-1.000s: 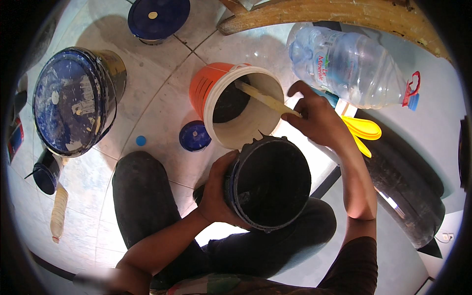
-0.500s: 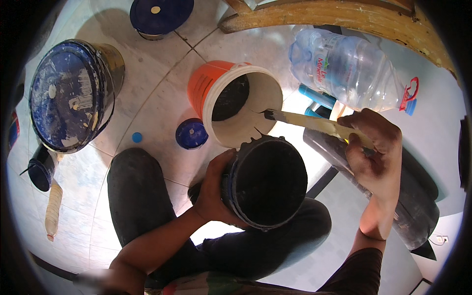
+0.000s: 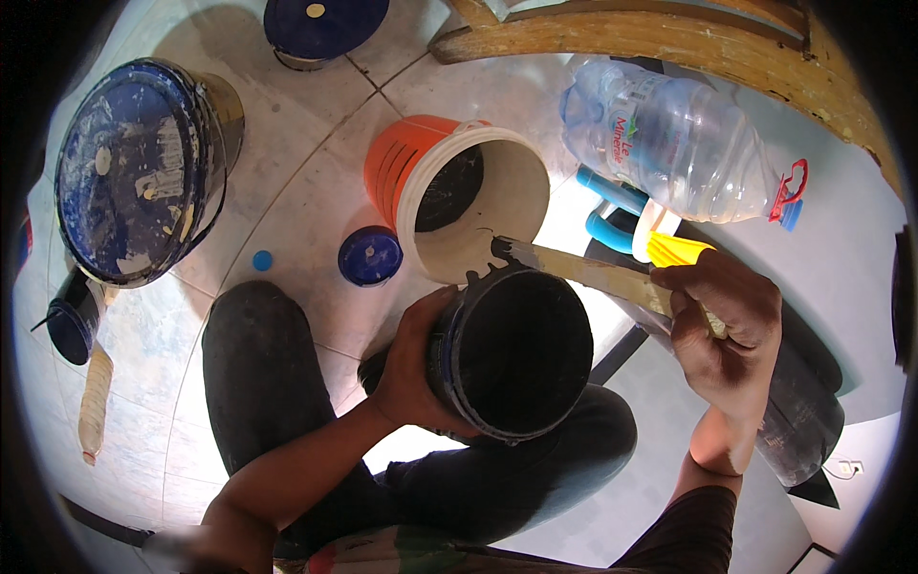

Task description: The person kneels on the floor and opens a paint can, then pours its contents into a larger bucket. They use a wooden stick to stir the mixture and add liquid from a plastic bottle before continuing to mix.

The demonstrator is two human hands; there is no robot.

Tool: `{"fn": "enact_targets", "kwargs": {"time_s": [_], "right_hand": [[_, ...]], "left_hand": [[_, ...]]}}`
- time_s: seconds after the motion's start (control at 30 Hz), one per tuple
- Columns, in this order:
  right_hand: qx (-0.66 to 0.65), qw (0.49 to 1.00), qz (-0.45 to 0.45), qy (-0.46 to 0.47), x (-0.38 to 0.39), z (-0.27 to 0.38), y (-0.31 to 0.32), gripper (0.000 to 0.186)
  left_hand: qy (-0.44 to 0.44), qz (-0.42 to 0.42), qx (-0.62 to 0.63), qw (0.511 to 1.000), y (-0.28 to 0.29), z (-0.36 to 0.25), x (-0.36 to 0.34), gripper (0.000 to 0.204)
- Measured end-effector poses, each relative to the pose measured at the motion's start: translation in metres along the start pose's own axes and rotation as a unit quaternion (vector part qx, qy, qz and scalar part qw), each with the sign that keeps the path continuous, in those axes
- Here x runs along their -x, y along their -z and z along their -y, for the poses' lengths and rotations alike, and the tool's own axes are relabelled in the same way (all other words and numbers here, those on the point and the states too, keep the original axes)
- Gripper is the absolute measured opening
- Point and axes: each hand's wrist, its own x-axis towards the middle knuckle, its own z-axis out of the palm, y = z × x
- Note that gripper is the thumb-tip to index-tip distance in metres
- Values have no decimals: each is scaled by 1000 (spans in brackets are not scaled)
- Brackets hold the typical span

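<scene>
Above my lap, my left hand (image 3: pixel 416 373) is wrapped round the side of a paint can (image 3: pixel 453 373) whose dark mouth faces me. Dark paint clings in ragged drips to its far rim. Between the thumb and fingers of my right hand (image 3: pixel 727 325) is a flat wooden stirring stick (image 3: pixel 598 270). The stick's dark, paint-coated tip lies at the can's far rim, close to the bucket's opening. Just beyond the can, an orange bucket (image 3: pixel 387 172) with a white interior leans towards me. A pool of dark paint shows inside it.
A large blue-lidded pail (image 3: pixel 124 177) stands at left, near a small dark can (image 3: pixel 72 330) and a wrapped roll (image 3: pixel 96 402). A blue lid (image 3: pixel 371 256) and blue cap (image 3: pixel 262 260) lie before my knee. A clear water bottle (image 3: pixel 669 143) and wooden furniture (image 3: pixel 612 33) are far right.
The stick has come down and towards me, its tip shifting from inside the bucket's mouth to the can's far rim. A yellow thing beside my right hand shows more now.
</scene>
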Motion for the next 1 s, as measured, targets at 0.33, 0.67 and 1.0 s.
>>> {"fn": "enact_targets", "kwargs": {"time_s": [0.33,0.67,1.0], "right_hand": [[-9,1000,-11,25,-19,10,-10,19],[11,997,59,40,-40,33,-8,24],[57,997,40,28,-44,50,-11,26]], "left_hand": [[-5,-1,3,1000,2,-1,-1,144],[-57,-14,-18,998,7,-2,-5,145],[4,8,22,1000,6,-3,-4,147]]}}
